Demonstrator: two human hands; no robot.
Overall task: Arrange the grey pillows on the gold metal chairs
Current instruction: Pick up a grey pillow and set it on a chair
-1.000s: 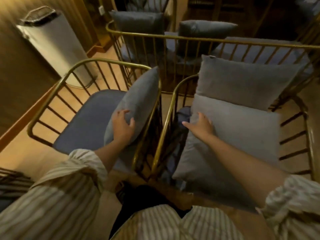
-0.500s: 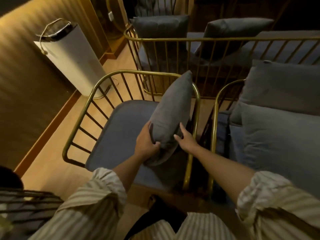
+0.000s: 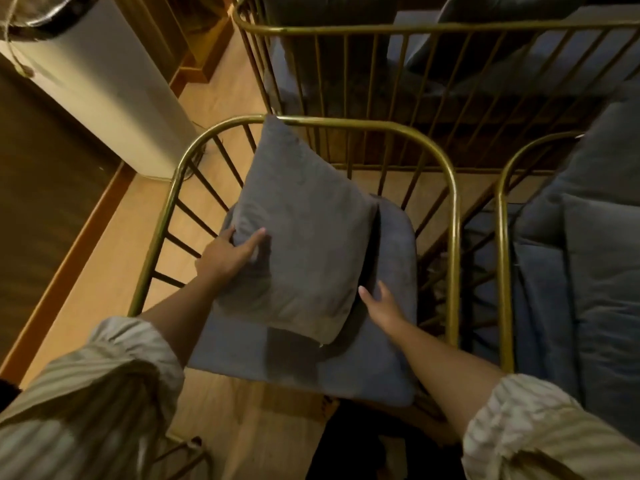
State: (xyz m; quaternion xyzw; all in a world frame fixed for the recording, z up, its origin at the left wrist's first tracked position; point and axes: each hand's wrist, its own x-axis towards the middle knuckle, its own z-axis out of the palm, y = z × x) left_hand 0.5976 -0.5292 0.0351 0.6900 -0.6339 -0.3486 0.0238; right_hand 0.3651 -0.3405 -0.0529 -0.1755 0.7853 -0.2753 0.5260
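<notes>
Gold chair rail, pillow corner touching.

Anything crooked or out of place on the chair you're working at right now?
The grey pillow sits askew on the gold chair: turned at an angle, its top corner poking over the back rail, its lower corner raised off the seat cushion. The left hand grips its edge; the right hand is beside it. Nothing looks damaged.

Cut off by the right edge: the neighbouring chair and its grey pillows. Hidden under the tilted pillow: part of the seat cushion and the left hand's fingers beyond the thumb. Cropped at top left: the white bin.
</notes>
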